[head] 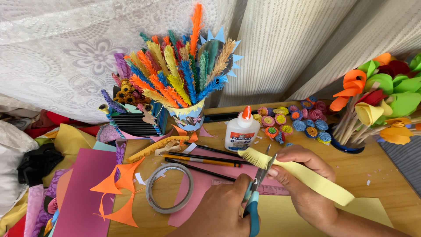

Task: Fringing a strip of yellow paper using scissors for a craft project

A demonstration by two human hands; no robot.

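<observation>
The left hand (pixel 223 210) gripped blue-handled scissors (pixel 256 193), blades parted at the yellow paper strip (pixel 302 175). The right hand (pixel 302 184) pinched that strip above the worktop (pixel 372 175). The far end carried fringe cuts; the remaining length was uncut.

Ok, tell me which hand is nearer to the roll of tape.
Left. The left hand, gripping the scissors, sits just right of the roll of tape in the picture. The right hand, pinching the yellow paper strip, is farther off, beyond the scissors.
</observation>
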